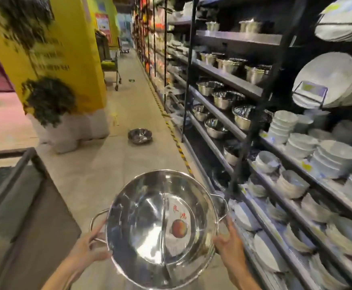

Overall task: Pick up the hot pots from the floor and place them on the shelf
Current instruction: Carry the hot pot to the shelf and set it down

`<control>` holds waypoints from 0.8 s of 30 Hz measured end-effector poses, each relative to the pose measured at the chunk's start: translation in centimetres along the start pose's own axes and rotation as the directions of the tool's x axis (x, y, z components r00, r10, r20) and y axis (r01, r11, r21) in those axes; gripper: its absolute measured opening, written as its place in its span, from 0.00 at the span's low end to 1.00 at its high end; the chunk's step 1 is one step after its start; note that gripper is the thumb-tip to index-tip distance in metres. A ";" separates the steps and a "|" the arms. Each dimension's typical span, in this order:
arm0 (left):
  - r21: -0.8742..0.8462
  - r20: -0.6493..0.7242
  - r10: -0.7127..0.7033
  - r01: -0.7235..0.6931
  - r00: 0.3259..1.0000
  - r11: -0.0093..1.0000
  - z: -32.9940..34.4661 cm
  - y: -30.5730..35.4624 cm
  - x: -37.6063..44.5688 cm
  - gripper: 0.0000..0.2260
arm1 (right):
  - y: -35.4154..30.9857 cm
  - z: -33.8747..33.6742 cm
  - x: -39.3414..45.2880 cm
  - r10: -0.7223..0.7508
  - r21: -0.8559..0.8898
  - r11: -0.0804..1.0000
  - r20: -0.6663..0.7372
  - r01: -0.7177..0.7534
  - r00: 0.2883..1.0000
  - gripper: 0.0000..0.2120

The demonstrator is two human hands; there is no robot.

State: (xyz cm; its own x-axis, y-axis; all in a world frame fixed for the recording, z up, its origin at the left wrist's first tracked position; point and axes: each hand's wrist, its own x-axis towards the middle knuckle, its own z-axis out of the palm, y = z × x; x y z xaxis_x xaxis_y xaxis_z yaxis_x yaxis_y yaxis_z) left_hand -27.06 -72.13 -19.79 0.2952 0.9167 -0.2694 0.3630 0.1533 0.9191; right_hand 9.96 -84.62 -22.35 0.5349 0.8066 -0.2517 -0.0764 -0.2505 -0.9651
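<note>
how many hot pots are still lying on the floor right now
1. One pot lies on the aisle floor ahead, near the yellow pillar. Another pot is off the floor, held between the left hand and right hand. The cart may hide others.

Two hot pots: one held [160, 229], one on floor [140, 136], two hands [89, 248] [229, 241]

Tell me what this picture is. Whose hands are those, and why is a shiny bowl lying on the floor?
The camera sits on a person's head, looking down a shop aisle. So the left hand and right hand belong to that person. Together they hold a big shiny hot pot with a divider inside. Another pot lies on the floor ahead. On the right is a shelf of steel pots, with white bowls nearer.
</note>
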 end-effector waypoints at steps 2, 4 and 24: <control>-0.006 -0.005 0.004 -0.004 1.000 1.000 -1.9 0.1 4.3 0.43 | -1.4 2.7 4.2 -0.014 -0.020 1.000 0.033 0.014 0.999 0.41; -0.016 0.002 0.013 -0.013 1.000 1.000 -3.9 0.0 9.3 0.42 | -2.4 5.8 8.6 -0.008 -0.032 0.999 0.060 0.010 0.998 0.38; 0.020 0.233 0.052 -0.059 0.971 0.998 -20.3 8.5 56.4 0.39 | -13.9 29.5 43.2 0.121 -0.032 0.992 0.034 -0.120 0.992 0.30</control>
State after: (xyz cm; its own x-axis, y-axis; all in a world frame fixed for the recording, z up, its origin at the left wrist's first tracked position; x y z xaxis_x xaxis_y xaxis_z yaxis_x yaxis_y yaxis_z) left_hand -25.24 -11.61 -21.40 0.5117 0.8120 -0.2807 0.3631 0.0917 0.9272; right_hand 9.30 -30.53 -21.92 0.4933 0.7880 -0.3685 -0.1126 -0.3622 -0.9253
